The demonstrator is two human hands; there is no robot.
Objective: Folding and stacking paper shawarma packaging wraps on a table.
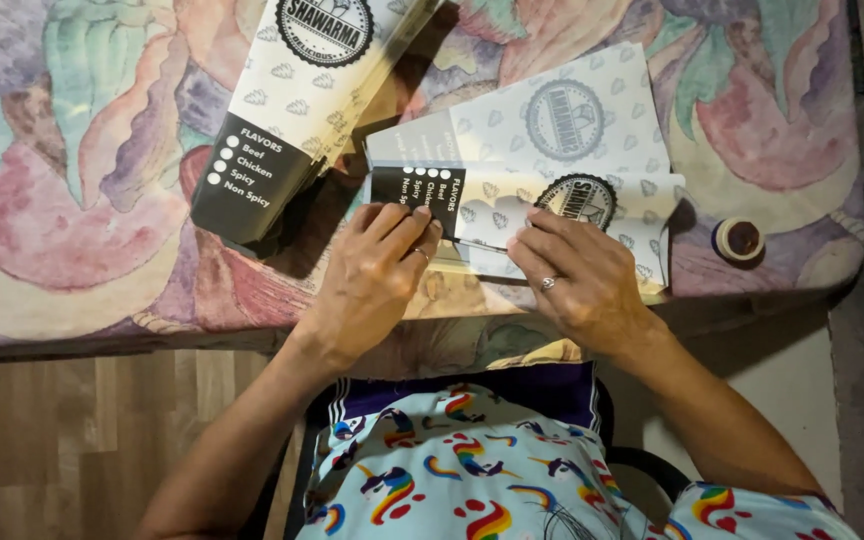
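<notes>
Both hands, left hand (377, 270) and right hand (577, 275), fingers flat on a folded printed paper sleeve (512, 205), beside a stack of sleeves (292, 110).

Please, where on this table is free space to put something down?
The patterned tablecloth is bare left of the stack of paper sleeves, and at the far right above the tape roll. It is crowded around both hands, left and right.

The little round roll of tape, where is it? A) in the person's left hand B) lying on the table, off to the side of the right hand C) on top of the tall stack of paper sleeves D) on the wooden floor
B: the roll of tape lies on the flowered table cover, apart from the right hand, which presses on the folded paper sleeve together with the left hand.
</notes>
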